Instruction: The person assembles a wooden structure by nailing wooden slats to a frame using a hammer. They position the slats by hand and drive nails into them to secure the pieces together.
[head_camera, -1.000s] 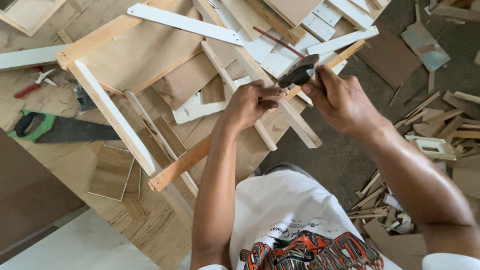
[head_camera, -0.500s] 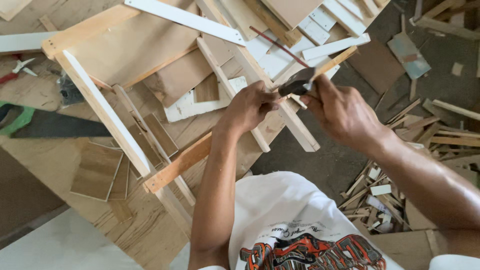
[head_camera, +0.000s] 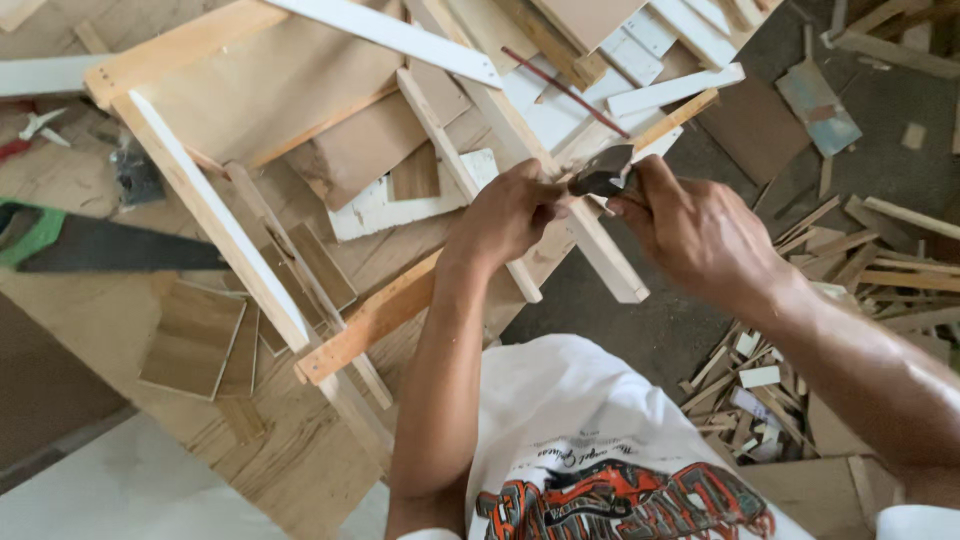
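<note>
Our right hand (head_camera: 700, 235) keeps a clenched grip on a dark hammer head (head_camera: 603, 172); our left hand (head_camera: 505, 215) pinches something too small to make out. Beneath, a long wooden strip (head_camera: 400, 300) runs diagonally, lower left to upper right, over the cluttered plywood counter (head_camera: 290, 470). Offcuts (head_camera: 760, 380) litter the floor.

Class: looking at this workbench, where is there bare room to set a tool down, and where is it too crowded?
Bare plywood lies below the handsaw, left of the small wood tile. Bare dark floor sits under the hands. The bench top around the white slats and the offcut pile are crowded.
</note>
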